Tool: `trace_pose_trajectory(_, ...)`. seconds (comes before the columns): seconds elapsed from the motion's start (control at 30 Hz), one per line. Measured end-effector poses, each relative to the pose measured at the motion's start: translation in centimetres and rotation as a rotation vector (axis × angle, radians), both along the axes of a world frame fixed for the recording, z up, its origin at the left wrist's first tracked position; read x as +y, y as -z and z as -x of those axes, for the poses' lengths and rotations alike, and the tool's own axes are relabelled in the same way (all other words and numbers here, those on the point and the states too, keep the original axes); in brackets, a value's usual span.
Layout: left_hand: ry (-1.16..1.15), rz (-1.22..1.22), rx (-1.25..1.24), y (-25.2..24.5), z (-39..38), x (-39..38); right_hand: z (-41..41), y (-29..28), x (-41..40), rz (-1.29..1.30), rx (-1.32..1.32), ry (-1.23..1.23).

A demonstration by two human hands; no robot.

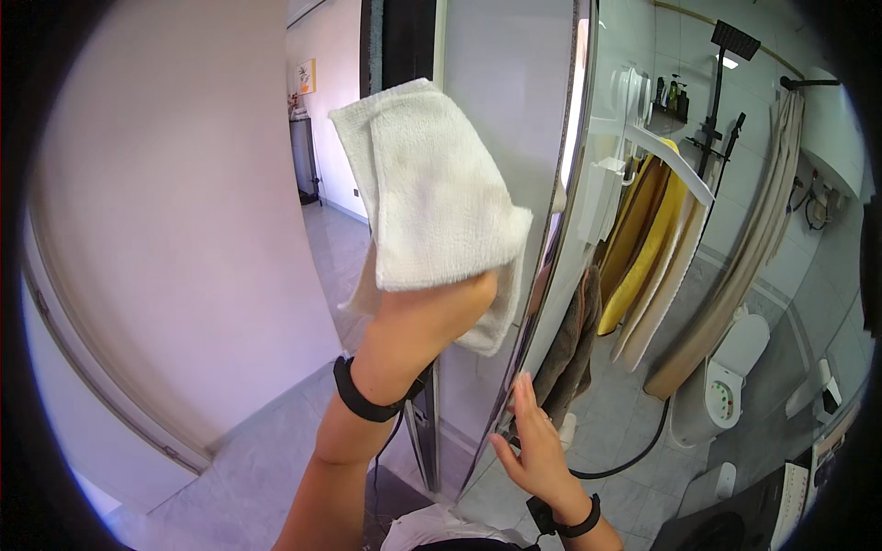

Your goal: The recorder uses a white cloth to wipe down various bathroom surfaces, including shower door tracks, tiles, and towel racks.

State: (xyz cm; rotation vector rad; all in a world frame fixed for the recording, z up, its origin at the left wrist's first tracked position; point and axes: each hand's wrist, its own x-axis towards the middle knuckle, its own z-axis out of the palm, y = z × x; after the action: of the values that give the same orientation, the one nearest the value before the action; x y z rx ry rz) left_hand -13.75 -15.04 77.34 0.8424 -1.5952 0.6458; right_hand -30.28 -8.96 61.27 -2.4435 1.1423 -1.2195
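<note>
A folded white towel [441, 186] is in the grip of my left hand [437, 306], raised in front of a pale glossy panel [510, 82]. The cloth drapes over my fingers and hides most of them. Lower down, my right hand [534, 441] holds nothing; its thumb stands apart from the extended fingers. Those fingertips are beside the panel's metal edge strip [527, 337], and I cannot tell whether they touch it. Each wrist wears a black band.
Right of the panel is a bathroom with hanging yellow and brown towels [641, 241], a beige shower curtain [744, 241], a toilet [723, 392] and a black hose [620, 474] on the tiles. To the left stands a plain wall [186, 206], with a doorway beyond it.
</note>
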Motion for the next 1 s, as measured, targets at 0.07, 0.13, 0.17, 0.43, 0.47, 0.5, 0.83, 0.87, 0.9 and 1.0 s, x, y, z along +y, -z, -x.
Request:
trace_pose_trajectory(0.07, 0.108, -0.075, 0.064, 2.0, -0.1, 0.1, 0.1, 0.0, -0.1, 0.016, -0.007, -0.017)
trace_pose_trajectory(0.13, 0.309, -0.168, 0.111, 4.2, -0.4, 0.4, 0.1, 0.2, -0.2, 0.012, -0.011, -0.01)
trace_pose_trajectory(0.17, 0.333, -0.208, 0.093, 4.8, -0.1, 1.5, 0.1, 0.1, -0.2, 0.012, -0.015, -0.008)
trace_pose_trajectory(0.43, 0.136, -0.169, 0.087, 5.8, -0.3, 1.1, 0.2, -0.1, -0.3, -0.011, 0.0, -0.02)
trace_pose_trajectory(0.47, 0.132, -0.159, 0.092, 5.3, -0.3, 1.1, 0.2, -0.1, -0.3, -0.02, 0.005, -0.019)
trace_pose_trajectory(0.5, 0.097, -0.095, 0.062, 4.8, -0.2, 1.0, 0.2, -0.1, -0.2, -0.014, 0.009, -0.019)
trace_pose_trajectory(0.83, 0.147, -0.09, 0.047, -2.0, -1.0, 0.1, 0.0, -0.1, 0.2, -0.117, -0.015, -0.004)
trace_pose_trajectory(0.87, 0.186, -0.244, 0.078, -2.7, -1.0, 0.2, 0.0, 0.0, 0.1, -0.113, -0.016, 0.011)
trace_pose_trajectory(0.9, 0.22, -0.396, 0.109, -3.3, -1.0, 0.6, 0.0, 0.0, 0.0, -0.113, -0.014, 0.007)
trace_pose_trajectory(1.0, 0.19, -0.305, 0.09, -1.5, -1.3, 0.8, 0.0, 0.2, 0.1, -0.074, -0.004, -0.004)
